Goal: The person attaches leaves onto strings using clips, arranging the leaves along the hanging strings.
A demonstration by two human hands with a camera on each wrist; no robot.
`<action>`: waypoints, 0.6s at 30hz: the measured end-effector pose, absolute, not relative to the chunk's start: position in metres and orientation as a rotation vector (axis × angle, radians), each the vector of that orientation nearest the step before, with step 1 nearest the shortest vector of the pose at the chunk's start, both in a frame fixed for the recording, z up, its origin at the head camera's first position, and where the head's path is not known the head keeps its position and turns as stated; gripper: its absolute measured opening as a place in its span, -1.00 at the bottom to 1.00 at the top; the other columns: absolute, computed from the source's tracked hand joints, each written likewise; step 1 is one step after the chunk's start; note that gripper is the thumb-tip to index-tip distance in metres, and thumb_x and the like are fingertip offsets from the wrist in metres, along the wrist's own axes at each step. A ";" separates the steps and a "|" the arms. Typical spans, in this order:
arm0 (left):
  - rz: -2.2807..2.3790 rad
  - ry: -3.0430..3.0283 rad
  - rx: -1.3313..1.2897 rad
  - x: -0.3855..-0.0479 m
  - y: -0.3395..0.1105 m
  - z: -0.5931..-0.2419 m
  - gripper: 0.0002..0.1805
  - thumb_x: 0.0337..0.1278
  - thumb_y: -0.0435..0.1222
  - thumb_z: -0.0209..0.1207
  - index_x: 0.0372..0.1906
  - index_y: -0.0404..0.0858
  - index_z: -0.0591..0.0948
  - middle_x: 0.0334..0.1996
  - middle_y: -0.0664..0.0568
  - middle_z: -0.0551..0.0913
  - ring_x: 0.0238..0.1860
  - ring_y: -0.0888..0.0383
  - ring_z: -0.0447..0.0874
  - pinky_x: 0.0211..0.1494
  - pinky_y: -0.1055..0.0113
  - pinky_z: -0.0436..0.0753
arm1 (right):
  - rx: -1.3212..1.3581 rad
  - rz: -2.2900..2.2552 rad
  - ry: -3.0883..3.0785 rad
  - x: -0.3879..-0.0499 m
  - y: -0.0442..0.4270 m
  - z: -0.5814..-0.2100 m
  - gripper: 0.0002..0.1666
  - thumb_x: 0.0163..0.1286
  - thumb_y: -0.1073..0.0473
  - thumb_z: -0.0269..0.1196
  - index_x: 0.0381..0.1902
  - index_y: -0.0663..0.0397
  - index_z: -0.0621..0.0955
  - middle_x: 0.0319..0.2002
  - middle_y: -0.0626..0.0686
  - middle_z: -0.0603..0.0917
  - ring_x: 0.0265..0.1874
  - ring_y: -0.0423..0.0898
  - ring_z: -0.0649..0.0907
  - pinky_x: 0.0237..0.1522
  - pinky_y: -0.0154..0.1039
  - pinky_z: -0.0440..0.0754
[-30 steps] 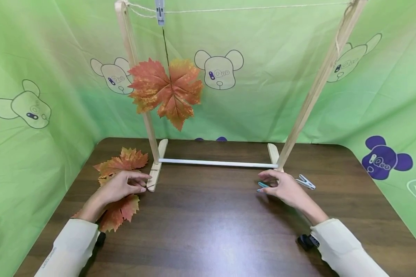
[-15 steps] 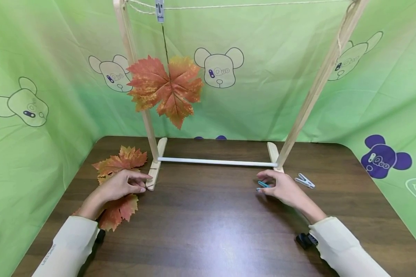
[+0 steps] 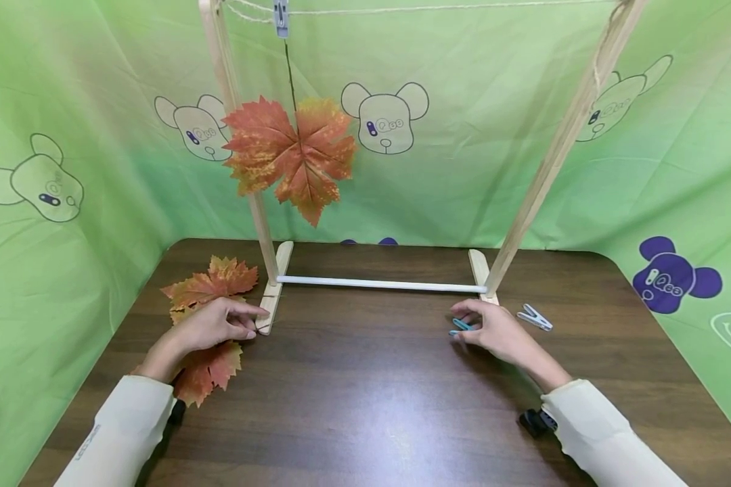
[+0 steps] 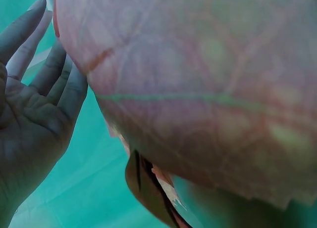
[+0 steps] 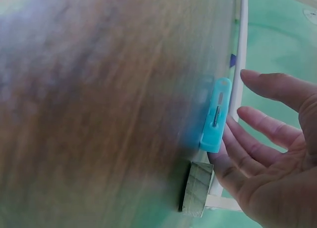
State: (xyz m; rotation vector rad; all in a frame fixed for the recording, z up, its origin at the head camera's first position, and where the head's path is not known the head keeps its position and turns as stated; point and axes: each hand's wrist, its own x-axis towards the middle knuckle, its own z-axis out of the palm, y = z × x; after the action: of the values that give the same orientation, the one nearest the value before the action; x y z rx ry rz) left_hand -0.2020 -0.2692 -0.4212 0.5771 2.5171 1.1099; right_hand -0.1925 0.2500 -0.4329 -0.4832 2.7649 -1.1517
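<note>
In the head view my left hand (image 3: 210,329) hovers over the orange-red artificial maple leaves (image 3: 210,372) on the table's left side, thumb and fingers apart around a thin stem near the wooden foot (image 3: 269,312). The left wrist view has a leaf (image 4: 198,55) large and blurred, beside relaxed fingers (image 4: 52,74). My right hand (image 3: 496,331) is around a blue clothespin (image 3: 462,325) lying on the table. The right wrist view has the thumb apart from that clothespin (image 5: 216,116), with the other fingers behind it or touching it; I cannot tell which.
A wooden frame with two posts (image 3: 545,176) and a white bottom rod (image 3: 378,284) stands at the back. A grey clothespin (image 3: 281,19) on its string (image 3: 451,9) holds a hanging maple leaf (image 3: 292,155). A pale clothespin (image 3: 534,317) lies right of my right hand.
The whole head view shifts very slightly. Both hands keep their places beside the leaf stem and the blue clothespin.
</note>
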 end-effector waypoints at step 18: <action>1.106 2.459 0.608 -0.207 -0.269 -0.424 -0.59 0.23 -0.57 0.28 0.18 -0.36 0.72 -0.30 -0.07 0.80 -0.28 0.24 0.67 -0.23 0.45 0.62 | -0.563 -0.985 2.882 -0.197 0.246 -0.438 -0.57 0.09 0.40 0.55 -0.05 0.37 0.71 -0.33 0.06 0.70 -0.29 -0.12 0.62 -0.23 -0.31 0.62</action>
State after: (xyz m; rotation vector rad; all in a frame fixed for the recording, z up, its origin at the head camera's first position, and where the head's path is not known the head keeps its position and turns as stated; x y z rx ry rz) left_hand -0.2069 -0.2687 -0.4241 0.6083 2.4586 1.1059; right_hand -0.1975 0.2461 -0.4378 -0.5631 2.8817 -0.9852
